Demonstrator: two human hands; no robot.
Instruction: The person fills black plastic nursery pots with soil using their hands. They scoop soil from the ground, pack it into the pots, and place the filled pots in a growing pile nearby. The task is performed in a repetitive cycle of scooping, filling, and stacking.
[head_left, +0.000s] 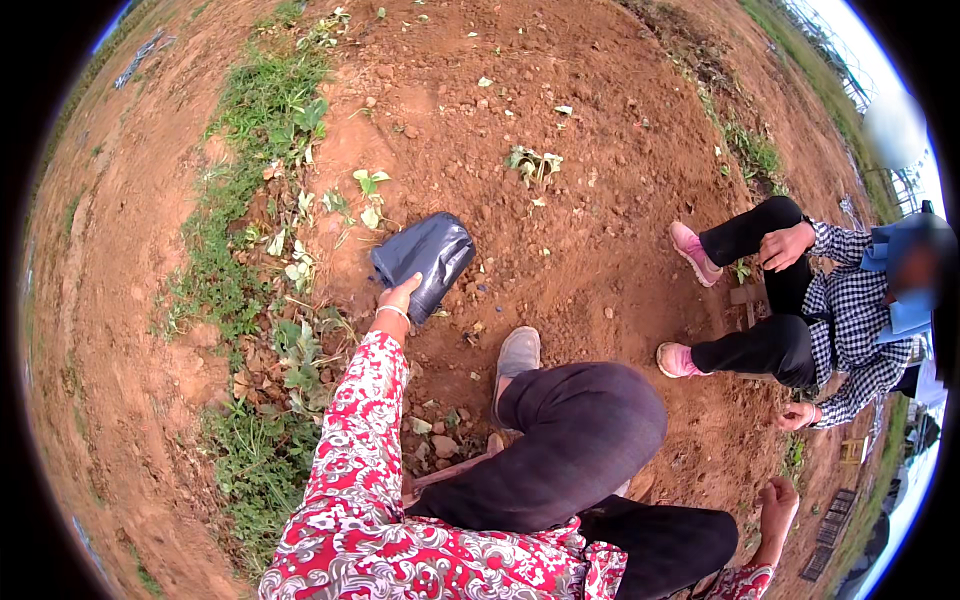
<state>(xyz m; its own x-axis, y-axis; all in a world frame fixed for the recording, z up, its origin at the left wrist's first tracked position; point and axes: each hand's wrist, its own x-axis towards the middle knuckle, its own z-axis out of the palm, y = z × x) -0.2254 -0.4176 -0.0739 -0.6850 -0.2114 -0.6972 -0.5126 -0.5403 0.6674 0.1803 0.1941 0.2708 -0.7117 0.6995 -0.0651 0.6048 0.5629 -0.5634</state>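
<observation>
A dark, shiny bundle of plastic film (431, 259) lies on or just above the reddish soil, left of the middle of the view. My left hand (400, 295) grips its near edge, with the thumb on top and the other fingers hidden beneath. A white bracelet circles that wrist. At the lower right, my right hand (778, 501) hangs beyond my knee with its fingers curled; whether it holds anything cannot be told. Wilted leafy cuttings (534, 165) lie on the soil ahead of the bundle.
To the right a person in a checked shirt (851, 300) sits on a low wooden seat (747, 294), legs towards me. A strip of grass and weeds (247, 277) runs along the left. Small stones (444, 447) lie near my foot. Dark trays (835, 517) stand at the far right.
</observation>
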